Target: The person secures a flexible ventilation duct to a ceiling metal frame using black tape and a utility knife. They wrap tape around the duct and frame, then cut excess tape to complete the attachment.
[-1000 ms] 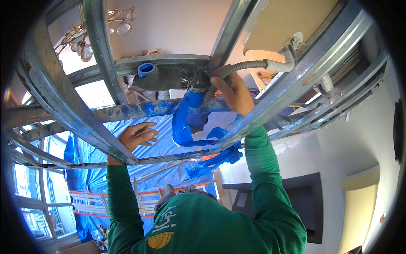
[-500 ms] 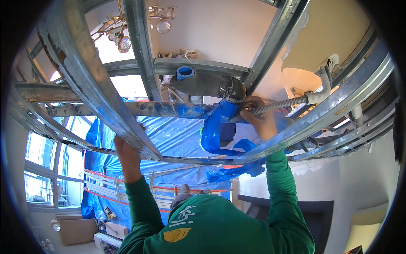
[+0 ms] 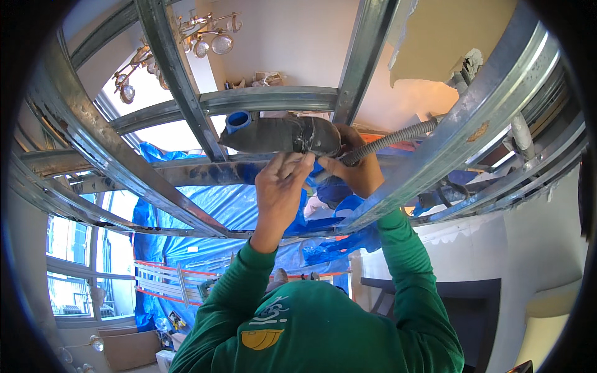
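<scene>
A dark, black-wrapped pipe (image 3: 267,135) lies crosswise within a metal ceiling frame, with a blue round collar (image 3: 238,122) standing on its left end. My left hand (image 3: 278,189) reaches up to the pipe's underside near its right end, its fingers closed and pressed together there; whatever they pinch is hidden. Around the pipe's right end curls my right hand (image 3: 362,174), thumb below and fingers behind. A grey corrugated conduit (image 3: 401,138) passes against this hand. Beneath both hands hangs blue plastic sheeting (image 3: 354,205), partly hidden.
Metal channels (image 3: 180,93) cross above and around my arms, and a curved rail (image 3: 448,137) runs close by my right forearm. A long stained pipe (image 3: 199,174) passes below the dark one. Blue tarp (image 3: 217,202) covers the area beneath. A chandelier (image 3: 199,46) hangs at the far left.
My left hand has left the metal channel and moved right and up to the dark pipe. My right hand stays at the pipe's end. The whole view has shifted slightly.
</scene>
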Motion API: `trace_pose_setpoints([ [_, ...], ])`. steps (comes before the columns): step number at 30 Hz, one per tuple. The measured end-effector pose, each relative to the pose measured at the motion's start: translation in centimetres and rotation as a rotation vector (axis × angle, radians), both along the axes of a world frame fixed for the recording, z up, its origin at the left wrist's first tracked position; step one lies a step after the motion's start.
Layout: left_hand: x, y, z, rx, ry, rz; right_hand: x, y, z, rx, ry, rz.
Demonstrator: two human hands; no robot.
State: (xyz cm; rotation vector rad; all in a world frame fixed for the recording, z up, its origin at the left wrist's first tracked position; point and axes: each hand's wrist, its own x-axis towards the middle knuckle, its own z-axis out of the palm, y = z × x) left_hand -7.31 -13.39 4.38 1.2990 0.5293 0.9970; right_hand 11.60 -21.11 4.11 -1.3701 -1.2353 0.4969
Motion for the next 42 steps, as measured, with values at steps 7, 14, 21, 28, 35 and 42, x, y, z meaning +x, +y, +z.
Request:
trace_pose_setpoints([
  [7, 1.7, -1.0, -1.7, 0.157, 0.004, 0.149, -0.8, -0.9, 0.6, 0.013, -0.111, -0.009],
  [14, 1.7, 0.1, -3.0, 0.416, 0.097, 0.213, -2.5, -1.4, 1.8, 0.073, 0.285, 0.078],
  [21, 2.7, 1.4, -1.9, 0.092, -0.182, 0.002, -2.7, -0.9, 1.6, 0.042, 0.144, -0.064],
  [28, 4.7, 0.6, -0.7, -0.040, -0.402, 0.052, -2.2, -1.4, 1.2, 0.210, -0.080, 0.018],
  [35, 6.0, 0.1, -0.9, -0.033, -0.376, 0.156, 1.3, -2.8, 0.8, 0.245, -0.249, 0.005],
  [42, 5.8, 0.4, -1.2, 0.004, -0.413, 0.128, 2.0, -0.6, 1.4, 0.469, -0.803, -0.224],
])
